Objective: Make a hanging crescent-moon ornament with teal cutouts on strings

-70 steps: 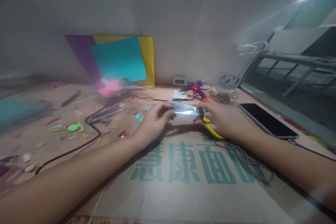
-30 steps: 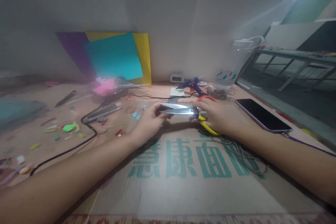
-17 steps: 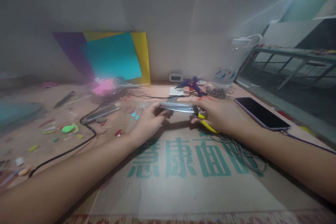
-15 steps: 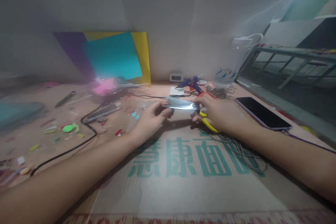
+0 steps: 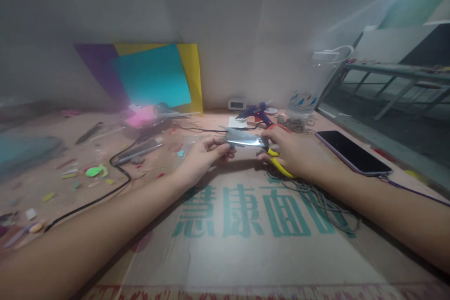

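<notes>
Held above the table, the scissors have yellow handles and a shiny blade pointing left. My right hand is closed around the handles. A small grey-blue piece of sheet lies along the blade; blur hides whether it is between the blades. My left hand is closed in a pinch at the sheet's left end, close to the blade tip. The fingers cover whatever part of the sheet they grip.
A glue gun and a small digital clock stand behind my hands. To the right are a phone, a clear bottle and grey cord. Coloured scraps and a black cable lie left; coloured sheets lean on the wall.
My left fingers have shifted slightly against the sheet, and the sheet's left end sits a little differently. My right hand and the scissors have hardly moved.
</notes>
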### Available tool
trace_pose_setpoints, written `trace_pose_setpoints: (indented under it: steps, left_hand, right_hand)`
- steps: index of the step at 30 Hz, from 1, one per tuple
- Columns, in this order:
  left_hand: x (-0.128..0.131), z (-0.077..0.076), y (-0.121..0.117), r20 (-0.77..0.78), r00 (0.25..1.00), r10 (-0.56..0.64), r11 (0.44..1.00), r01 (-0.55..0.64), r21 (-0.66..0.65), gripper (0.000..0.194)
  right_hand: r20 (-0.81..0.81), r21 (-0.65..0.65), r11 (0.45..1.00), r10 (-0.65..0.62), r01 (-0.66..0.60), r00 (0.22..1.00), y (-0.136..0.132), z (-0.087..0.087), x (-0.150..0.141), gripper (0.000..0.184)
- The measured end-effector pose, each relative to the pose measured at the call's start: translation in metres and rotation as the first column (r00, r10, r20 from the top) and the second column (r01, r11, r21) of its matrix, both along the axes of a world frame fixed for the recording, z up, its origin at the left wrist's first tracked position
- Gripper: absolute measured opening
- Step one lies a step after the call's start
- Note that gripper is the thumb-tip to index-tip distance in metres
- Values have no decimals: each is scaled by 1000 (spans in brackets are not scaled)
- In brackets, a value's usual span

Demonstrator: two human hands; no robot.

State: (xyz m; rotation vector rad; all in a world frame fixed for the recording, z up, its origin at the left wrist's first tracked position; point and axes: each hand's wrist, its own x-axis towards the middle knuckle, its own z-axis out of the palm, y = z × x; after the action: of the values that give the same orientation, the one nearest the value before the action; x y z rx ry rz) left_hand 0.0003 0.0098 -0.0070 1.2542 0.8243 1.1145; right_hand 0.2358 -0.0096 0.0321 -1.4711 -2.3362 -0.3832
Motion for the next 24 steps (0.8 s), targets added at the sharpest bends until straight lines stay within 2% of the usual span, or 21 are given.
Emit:
trace_pose_setpoints:
  steps: [3,7,10,12,16,21,24]
  left_hand:
    - [0,-2,0,-116,992,52,998,-49,28,27]
    - [-3,-7,3,-175,984,47,996,-32,85,27]
    - [-4,-10,4,-223,973,54,991,-24,135,26]
    - [-4,-10,4,-262,962,78,986,-35,164,26]
    - [-4,-9,2,-294,953,74,985,-23,171,29]
    - [-6,-9,3,-361,928,91,976,-11,216,30]
    - [-7,-11,3,-391,916,93,980,-15,199,30]
  right_hand:
    - [-123,-14,1000,-26,25,992,15,-11,7,38]
    - [-287,-45,999,10,-24,958,45,-36,23,49]
    - [-252,-117,993,-1,-29,968,58,-49,31,57]
    - [-187,-144,989,-3,-24,982,62,-51,34,58]
    - [-24,-197,980,5,-9,1000,58,-42,33,57]
    - [164,-263,963,-18,61,986,44,-19,24,51]
    - [180,-252,967,27,20,983,39,-5,19,45]
